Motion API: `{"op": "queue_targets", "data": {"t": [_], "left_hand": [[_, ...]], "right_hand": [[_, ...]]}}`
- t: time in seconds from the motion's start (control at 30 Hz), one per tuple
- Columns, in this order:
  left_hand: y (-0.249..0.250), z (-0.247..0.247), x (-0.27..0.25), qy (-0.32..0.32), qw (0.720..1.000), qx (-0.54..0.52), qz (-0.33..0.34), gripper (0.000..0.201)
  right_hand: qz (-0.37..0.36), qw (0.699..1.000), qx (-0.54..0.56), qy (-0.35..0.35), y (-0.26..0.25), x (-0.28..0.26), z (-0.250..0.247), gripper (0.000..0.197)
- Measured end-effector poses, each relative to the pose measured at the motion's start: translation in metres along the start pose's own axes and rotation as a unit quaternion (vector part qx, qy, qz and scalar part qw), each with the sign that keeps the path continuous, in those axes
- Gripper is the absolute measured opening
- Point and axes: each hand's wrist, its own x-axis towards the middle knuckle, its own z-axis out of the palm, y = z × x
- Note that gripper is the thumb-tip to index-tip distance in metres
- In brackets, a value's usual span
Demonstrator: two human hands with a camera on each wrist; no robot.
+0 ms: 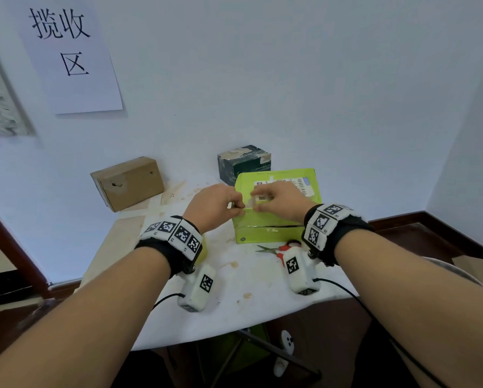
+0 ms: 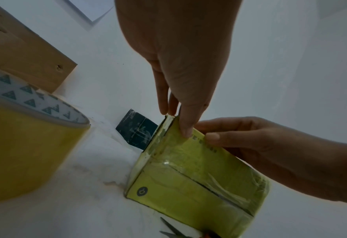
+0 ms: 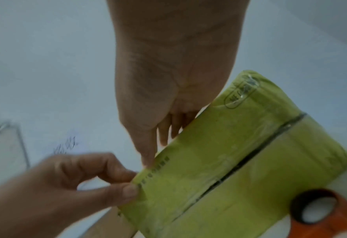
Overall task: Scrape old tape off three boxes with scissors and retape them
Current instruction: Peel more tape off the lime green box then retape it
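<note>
White wall (image 1: 290, 79) is backing a white-covered table (image 1: 248, 298), w/ a paper sign (image 1: 67, 57) showing black characters taped up at the left. You're working over the green box (image 1: 265, 231), which is sitting on the table near the middle, label side up.

Your left hand (image 1: 213, 207) is pinching at the box's near top edge, thumb & fingers curled onto a strip of clear tape (image 1: 248, 204) there. Your right hand (image 1: 281, 201) is doing the same just beside it, fingertips closing on that strip; in the right wrist view, the thumb is pressing the front face right at the edge.

Scissors (image 1: 276, 249), red handles, are lying on the table just in front of the box, untouched. A roll of yellowish tape (image 2: 25, 145) is standing on the table under your left wrist. The brown cardboard box (image 1: 127, 183) is sitting back left against the wall, well apart from the green one. The dark box (image 1: 243, 162) is standing right behind the green box; can't tell if they're touching.
</note>
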Motion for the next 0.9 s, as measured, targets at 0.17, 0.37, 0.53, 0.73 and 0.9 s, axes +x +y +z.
{"op": "queue_targets", "data": {"t": [0.17, 0.37, 0.53, 0.73, 0.9], "left_hand": [[0.002, -0.006, -0.003, -0.02, 0.999, -0.037, -0.01, 0.017], [0.006, -0.003, -0.007, 0.033, 0.979, -0.161, -0.119, 0.008], [0.01, 0.007, -0.011, -0.029, 0.908, -0.324, -0.265, 0.041], [0.018, 0.002, -0.009, 0.022, 0.891, -0.385, -0.238, 0.03], [0.028, -0.026, -0.004, 0.126, 0.9, -0.38, -0.174, 0.026]], "right_hand": [[0.099, 0.974, 0.002, 0.203, 0.018, -0.013, -0.018, 0.045], [0.253, 0.942, 0.149, 0.165, 0.034, -0.024, -0.014, 0.059], [0.262, 0.941, 0.167, 0.133, 0.039, -0.037, -0.012, 0.057], [0.266, 0.924, 0.244, 0.127, 0.042, -0.043, -0.024, 0.033], [0.243, 0.862, 0.41, 0.172, 0.03, -0.04, -0.036, 0.021]]}}
